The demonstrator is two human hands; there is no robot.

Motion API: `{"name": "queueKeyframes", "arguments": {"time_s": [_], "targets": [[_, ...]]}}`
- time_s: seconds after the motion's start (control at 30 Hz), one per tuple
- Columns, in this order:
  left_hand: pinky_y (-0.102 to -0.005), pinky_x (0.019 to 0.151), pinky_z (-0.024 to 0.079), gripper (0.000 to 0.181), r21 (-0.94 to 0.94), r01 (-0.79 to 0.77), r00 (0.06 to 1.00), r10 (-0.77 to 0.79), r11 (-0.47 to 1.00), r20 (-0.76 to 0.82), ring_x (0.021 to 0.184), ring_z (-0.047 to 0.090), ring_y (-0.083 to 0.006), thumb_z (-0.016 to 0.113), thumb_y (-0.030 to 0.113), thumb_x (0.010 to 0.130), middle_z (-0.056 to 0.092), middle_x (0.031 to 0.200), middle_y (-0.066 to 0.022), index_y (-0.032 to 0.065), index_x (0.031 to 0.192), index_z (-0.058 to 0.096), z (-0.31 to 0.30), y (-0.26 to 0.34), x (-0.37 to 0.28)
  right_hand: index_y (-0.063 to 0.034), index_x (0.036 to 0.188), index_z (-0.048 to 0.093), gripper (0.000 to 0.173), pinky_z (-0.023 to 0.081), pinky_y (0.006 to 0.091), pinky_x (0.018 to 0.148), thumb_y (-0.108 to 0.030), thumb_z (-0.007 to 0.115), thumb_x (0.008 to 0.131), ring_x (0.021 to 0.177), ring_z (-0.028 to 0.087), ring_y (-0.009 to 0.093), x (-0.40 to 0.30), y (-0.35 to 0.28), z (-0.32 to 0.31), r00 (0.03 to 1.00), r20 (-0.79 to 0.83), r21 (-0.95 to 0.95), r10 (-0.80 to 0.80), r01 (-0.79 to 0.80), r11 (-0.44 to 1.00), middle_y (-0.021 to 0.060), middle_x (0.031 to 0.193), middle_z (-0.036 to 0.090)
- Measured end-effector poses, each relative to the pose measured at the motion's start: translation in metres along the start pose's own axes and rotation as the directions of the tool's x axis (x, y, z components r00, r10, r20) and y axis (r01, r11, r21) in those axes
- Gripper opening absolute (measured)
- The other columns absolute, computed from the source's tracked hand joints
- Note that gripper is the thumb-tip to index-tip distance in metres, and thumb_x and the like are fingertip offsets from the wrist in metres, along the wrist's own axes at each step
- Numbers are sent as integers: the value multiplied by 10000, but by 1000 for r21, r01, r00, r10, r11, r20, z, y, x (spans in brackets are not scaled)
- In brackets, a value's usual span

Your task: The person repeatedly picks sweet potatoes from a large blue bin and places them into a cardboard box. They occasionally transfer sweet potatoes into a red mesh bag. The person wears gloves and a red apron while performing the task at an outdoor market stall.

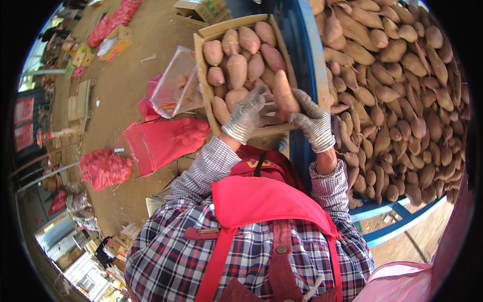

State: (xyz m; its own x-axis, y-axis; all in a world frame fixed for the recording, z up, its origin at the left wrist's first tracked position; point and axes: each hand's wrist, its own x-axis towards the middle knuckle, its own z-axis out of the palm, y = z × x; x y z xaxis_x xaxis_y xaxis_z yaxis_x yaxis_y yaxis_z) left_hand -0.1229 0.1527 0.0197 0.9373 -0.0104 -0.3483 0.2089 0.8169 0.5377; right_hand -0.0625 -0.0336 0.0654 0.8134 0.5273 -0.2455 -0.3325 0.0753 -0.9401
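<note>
Both my hands wear grey striped work gloves. My right hand [313,122] holds a long sweet potato [285,94] by its right side, tilted up over the near right corner of a cardboard box [200,64]. My left hand [247,113] is over the near side of the box with its fingers apart. Its fingertips reach towards the held sweet potato; whether they touch it is hard to tell. Several reddish sweet potatoes [237,71] lie packed in the box.
A blue metal-sided bed [322,75] on the right carries a large heap of sweet potatoes [400,94]. On the left are a clear plastic bin [175,81], a red mesh bag [158,143] and a filled red bag [105,168]. Another carton [205,11] stands beyond the box.
</note>
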Motion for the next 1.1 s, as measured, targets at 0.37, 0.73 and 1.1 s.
{"name": "queueKeyframes", "arguments": {"time_s": [0.37, 0.73, 1.1], "targets": [[-385, 841, 522, 388, 62, -151, 921, 163, 987, -354, 987, 593, -240, 412, 309, 975, 588, 1127, -142, 68, 1267, 495, -208, 167, 8, -2, 1198, 585, 367, 478, 219, 734, -31, 626, 834, 825, 586, 93, -11, 11, -16, 993, -74, -180, -92, 77, 981, 36, 975, 646], [-388, 608, 570, 257, 563, -30, 785, 368, 826, -499, 712, 667, -279, 653, 118, 846, 668, 922, -155, 23, 1080, 609, -133, 108, -19, -44, 1072, 665, 342, 527, 286, 724, -52, 652, 730, 809, 664, 182, -46, 103, -238, 496, -863, -369, -96, -490, 790, 108, 956, 695], [-280, 556, 536, 163, 818, 63, 946, 228, 572, -232, 623, 618, -161, 632, 38, 857, 636, 791, -81, -7, 1014, 638, 6, 18, 4, -20, 1225, 451, 605, 464, 432, 940, -254, 708, 731, 1130, 536, 382, 75, 24, -280, 180, -941, -338, -287, -568, 750, 211, 1263, 510]]}}
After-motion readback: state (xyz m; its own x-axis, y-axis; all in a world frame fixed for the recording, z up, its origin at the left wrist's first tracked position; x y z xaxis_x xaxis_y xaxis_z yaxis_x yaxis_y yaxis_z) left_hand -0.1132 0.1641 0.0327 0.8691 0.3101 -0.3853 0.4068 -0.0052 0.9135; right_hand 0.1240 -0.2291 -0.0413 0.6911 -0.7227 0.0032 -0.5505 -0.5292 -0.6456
